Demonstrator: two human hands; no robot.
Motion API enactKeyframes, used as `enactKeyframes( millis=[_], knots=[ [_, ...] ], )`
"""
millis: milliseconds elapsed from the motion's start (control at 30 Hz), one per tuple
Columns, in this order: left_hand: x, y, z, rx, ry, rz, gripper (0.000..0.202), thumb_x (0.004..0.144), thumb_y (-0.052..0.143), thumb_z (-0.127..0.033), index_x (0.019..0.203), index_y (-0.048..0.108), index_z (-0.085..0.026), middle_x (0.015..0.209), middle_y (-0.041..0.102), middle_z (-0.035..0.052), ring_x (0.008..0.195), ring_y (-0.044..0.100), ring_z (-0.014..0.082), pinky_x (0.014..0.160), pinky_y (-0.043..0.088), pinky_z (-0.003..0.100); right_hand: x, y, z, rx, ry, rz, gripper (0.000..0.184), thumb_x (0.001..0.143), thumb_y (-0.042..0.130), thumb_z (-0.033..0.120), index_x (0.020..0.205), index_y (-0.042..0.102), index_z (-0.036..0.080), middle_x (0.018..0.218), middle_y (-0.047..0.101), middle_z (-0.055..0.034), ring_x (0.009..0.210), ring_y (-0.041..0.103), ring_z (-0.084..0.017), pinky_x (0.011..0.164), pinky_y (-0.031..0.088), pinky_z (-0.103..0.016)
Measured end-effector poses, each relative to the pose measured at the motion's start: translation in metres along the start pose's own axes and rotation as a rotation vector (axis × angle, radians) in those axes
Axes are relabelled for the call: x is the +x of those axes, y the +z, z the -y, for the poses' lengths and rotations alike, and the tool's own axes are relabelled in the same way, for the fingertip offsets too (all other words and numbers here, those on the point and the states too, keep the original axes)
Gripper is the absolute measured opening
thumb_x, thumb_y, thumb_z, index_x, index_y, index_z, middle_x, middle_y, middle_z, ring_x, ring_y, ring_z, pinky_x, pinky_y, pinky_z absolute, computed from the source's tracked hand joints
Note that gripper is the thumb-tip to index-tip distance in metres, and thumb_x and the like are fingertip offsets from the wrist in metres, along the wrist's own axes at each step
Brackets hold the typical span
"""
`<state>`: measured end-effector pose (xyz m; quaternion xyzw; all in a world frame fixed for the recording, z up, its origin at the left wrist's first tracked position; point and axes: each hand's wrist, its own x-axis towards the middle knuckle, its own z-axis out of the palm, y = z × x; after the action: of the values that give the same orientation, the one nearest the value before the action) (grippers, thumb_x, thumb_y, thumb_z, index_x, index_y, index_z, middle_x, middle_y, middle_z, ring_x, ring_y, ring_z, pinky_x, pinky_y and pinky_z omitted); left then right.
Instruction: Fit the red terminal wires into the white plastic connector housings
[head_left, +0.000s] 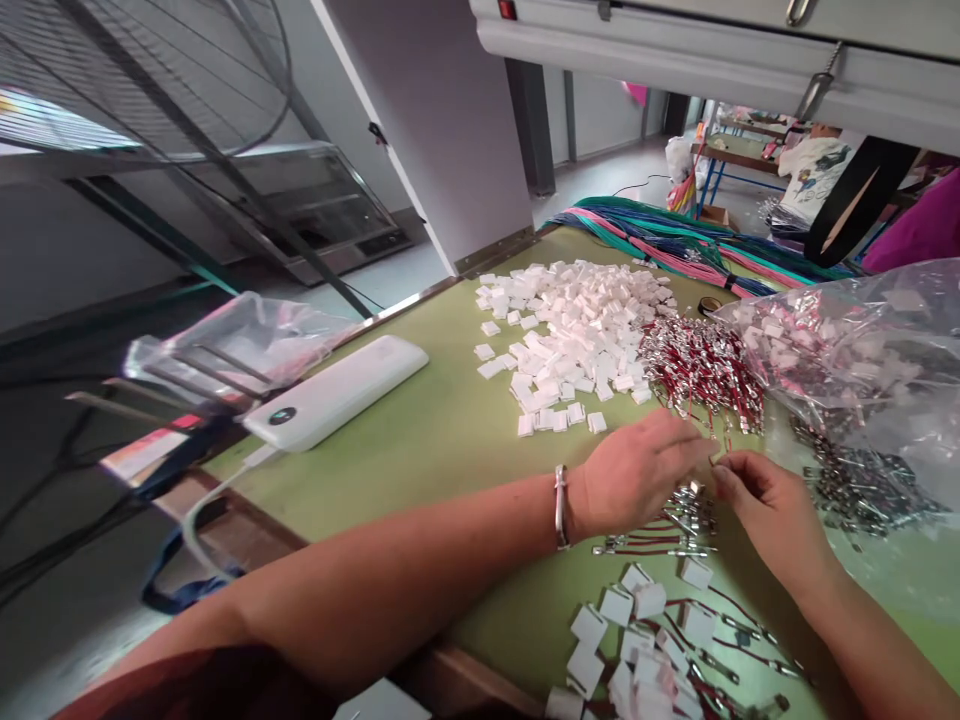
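My left hand (641, 470) reaches in with its fingers together and bent, the tips meeting those of my right hand; its thumb is hidden. Thumb and forefinger of my right hand (772, 505) pinch what looks like a short red wire, mostly covered by the fingers. Just beyond the fingertips lies a pile of short red wires (697, 365) with metal terminals on their ends. Under my left hand several red wires (652, 545) lie side by side. Nearer to me is a heap of white plastic connector housings (589, 625), some with wires attached.
A big pile of white housings (577, 320) lies farther back. A clear plastic bag (855, 340) and dark terminals (870, 480) are at the right. A white power bank (337, 395) with a cable lies at the left edge. Bundled coloured wires (675, 240) lie behind.
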<state>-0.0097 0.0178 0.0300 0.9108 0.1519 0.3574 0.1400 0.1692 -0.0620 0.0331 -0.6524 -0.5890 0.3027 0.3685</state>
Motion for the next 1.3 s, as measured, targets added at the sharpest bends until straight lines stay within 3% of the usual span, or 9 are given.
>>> enactKeyframes(
  millis=[100, 267, 467, 600, 700, 1000, 1133, 1200, 1300],
  knots=[
    [-0.001, -0.002, -0.002, 0.092, 0.268, 0.101, 0.036, 0.094, 0.038, -0.018, 0.127, 0.049, -0.007, 0.118, 0.060, 0.0181, 0.108, 0.056, 0.0240, 0.092, 0.049, 0.038, -0.004, 0.006, 0.007, 0.199, 0.109, 0.146, 0.033, 0.085, 0.053, 0.046, 0.063, 0.051, 0.021, 0.047, 0.050, 0.0053, 0.044, 0.048, -0.011, 0.048, 0.041, -0.024],
    [-0.003, 0.004, 0.004, 0.202, 0.191, 0.309, 0.041, 0.089, 0.044, -0.015, 0.130, 0.046, -0.009, 0.079, 0.063, 0.0076, 0.064, 0.057, 0.0169, 0.063, 0.049, 0.030, 0.000, -0.007, 0.009, 0.309, 0.187, 0.278, 0.030, 0.087, 0.047, 0.043, 0.075, 0.059, 0.019, 0.059, 0.059, 0.0008, 0.046, 0.052, -0.011, 0.045, 0.042, -0.024],
    [0.000, 0.004, 0.007, -0.012, -0.315, 0.252, 0.028, 0.094, 0.034, -0.019, 0.093, 0.062, -0.015, 0.074, 0.061, 0.0033, 0.059, 0.053, 0.0112, 0.055, 0.044, 0.023, 0.026, -0.090, -0.030, -0.829, 0.076, -0.047, 0.010, 0.074, 0.061, 0.024, 0.078, 0.071, 0.023, 0.080, 0.067, -0.0045, 0.065, 0.060, -0.017, 0.056, 0.041, -0.028],
    [0.003, 0.003, 0.009, -0.299, -0.488, 0.195, 0.031, 0.095, 0.036, -0.027, 0.091, 0.063, -0.014, 0.066, 0.058, 0.0001, 0.056, 0.049, 0.0087, 0.053, 0.043, 0.020, 0.039, -0.117, -0.062, -0.963, -0.002, 0.132, 0.005, 0.066, 0.065, 0.017, 0.067, 0.068, 0.021, 0.064, 0.063, -0.0019, 0.056, 0.056, -0.016, 0.054, 0.039, -0.026],
    [0.003, 0.003, 0.010, -0.404, -0.571, 0.189, 0.032, 0.094, 0.036, -0.028, 0.091, 0.064, -0.013, 0.063, 0.055, -0.0009, 0.053, 0.048, 0.0077, 0.049, 0.041, 0.018, 0.041, -0.112, -0.072, -0.927, -0.071, 0.152, 0.006, 0.070, 0.063, 0.021, 0.065, 0.065, 0.022, 0.062, 0.062, -0.0003, 0.054, 0.056, -0.015, 0.053, 0.038, -0.026],
    [0.004, 0.003, 0.007, -0.475, -0.591, 0.198, 0.028, 0.092, 0.043, -0.027, 0.084, 0.066, -0.013, 0.064, 0.058, -0.0007, 0.056, 0.050, 0.0070, 0.052, 0.043, 0.017, 0.030, -0.070, -0.057, -1.224, -0.059, -0.114, 0.027, 0.089, 0.044, 0.026, 0.081, 0.069, 0.018, 0.081, 0.069, -0.0107, 0.058, 0.060, -0.020, 0.051, 0.033, -0.031],
    [0.002, 0.006, 0.008, -0.433, -0.502, 0.205, 0.031, 0.094, 0.045, -0.032, 0.080, 0.065, -0.014, 0.063, 0.060, 0.0003, 0.058, 0.054, 0.0082, 0.055, 0.046, 0.019, 0.020, -0.058, -0.040, -0.987, -0.276, -0.325, 0.030, 0.091, 0.042, 0.029, 0.094, 0.070, 0.020, 0.082, 0.071, -0.0085, 0.064, 0.062, -0.020, 0.058, 0.042, -0.032],
    [0.001, 0.007, 0.008, -0.394, -0.449, 0.214, 0.033, 0.095, 0.043, -0.033, 0.079, 0.065, -0.014, 0.064, 0.061, 0.0009, 0.060, 0.055, 0.0089, 0.058, 0.048, 0.020, 0.018, -0.052, -0.035, -0.873, -0.384, -0.291, 0.031, 0.092, 0.041, 0.029, 0.095, 0.070, 0.020, 0.086, 0.071, -0.0078, 0.072, 0.064, -0.020, 0.066, 0.046, -0.031],
    [0.001, 0.007, 0.008, -0.355, -0.408, 0.213, 0.033, 0.096, 0.042, -0.033, 0.078, 0.064, -0.015, 0.067, 0.062, 0.0018, 0.062, 0.056, 0.0097, 0.060, 0.048, 0.022, 0.019, -0.048, -0.036, -0.865, -0.340, -0.276, 0.030, 0.091, 0.042, 0.027, 0.091, 0.071, 0.018, 0.084, 0.070, -0.0083, 0.069, 0.063, -0.020, 0.063, 0.046, -0.032]
  ],
)
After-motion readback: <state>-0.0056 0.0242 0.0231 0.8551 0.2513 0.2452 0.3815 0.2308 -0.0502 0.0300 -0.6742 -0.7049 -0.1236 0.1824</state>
